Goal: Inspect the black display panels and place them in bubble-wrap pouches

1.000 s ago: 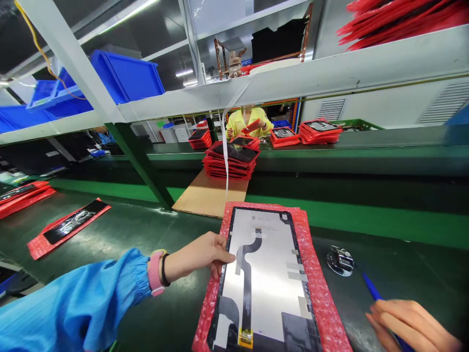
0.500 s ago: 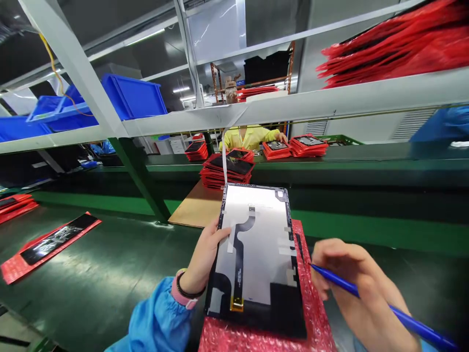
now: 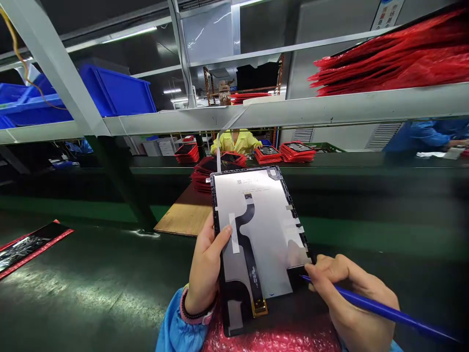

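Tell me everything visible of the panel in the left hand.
The panel is a flat rectangle with a silvery, metallic face and dark rim. A black ribbon cable winds down to a gold-edged end; pale tape strips sit beside it and along the right side. The bottom is mostly black. It is tilted, red bubble wrap showing below it. The left hand grips its left edge, thumb on the face. The right hand holds a blue tool at its lower right; tip contact is unclear.

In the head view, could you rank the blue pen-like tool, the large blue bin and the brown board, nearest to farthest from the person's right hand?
1. Blue pen-like tool: held in the right hand.
2. Brown board: ahead, to the left.
3. Large blue bin: upper left, on the white shelf.
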Demonstrator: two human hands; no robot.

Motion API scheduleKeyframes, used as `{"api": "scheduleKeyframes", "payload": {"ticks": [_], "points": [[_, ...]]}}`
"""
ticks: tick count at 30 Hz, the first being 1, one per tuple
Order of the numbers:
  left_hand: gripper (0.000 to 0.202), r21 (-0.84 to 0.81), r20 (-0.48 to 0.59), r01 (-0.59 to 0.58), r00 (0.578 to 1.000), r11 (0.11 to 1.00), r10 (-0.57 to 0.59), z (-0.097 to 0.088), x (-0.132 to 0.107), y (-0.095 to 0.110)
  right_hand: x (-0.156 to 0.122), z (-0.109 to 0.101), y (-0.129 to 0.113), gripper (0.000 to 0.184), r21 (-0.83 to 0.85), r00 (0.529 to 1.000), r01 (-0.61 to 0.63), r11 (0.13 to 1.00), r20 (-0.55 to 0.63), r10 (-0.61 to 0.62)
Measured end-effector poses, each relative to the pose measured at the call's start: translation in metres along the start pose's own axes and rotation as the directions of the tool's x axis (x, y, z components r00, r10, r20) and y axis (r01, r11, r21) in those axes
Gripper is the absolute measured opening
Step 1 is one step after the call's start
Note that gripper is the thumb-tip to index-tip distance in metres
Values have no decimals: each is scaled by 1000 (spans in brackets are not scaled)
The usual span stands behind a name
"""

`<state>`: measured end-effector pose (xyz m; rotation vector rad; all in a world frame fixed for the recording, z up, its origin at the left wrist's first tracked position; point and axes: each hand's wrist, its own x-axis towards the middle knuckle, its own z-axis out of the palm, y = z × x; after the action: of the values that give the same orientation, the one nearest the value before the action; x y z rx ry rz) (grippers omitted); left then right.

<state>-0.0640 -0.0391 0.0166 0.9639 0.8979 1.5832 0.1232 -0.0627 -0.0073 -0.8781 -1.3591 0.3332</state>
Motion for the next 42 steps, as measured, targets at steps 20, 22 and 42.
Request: {"api": "scheduleKeyframes", "payload": {"ticks": [20,22,42], "points": [[49,18,-50,-7,999,1000,8,-9,7,-1,10,-7,8,37,475,978,-177,862,-16,210],[48,26,-65,-23,998,999,25,-12,9,0,12,-14,12,38,458,967,-196,867,-59,249],[47,202,15,-219,975,955,220,-17,0,-6,16,-2,46,33,-2,854,-474,880,240,461]]}}
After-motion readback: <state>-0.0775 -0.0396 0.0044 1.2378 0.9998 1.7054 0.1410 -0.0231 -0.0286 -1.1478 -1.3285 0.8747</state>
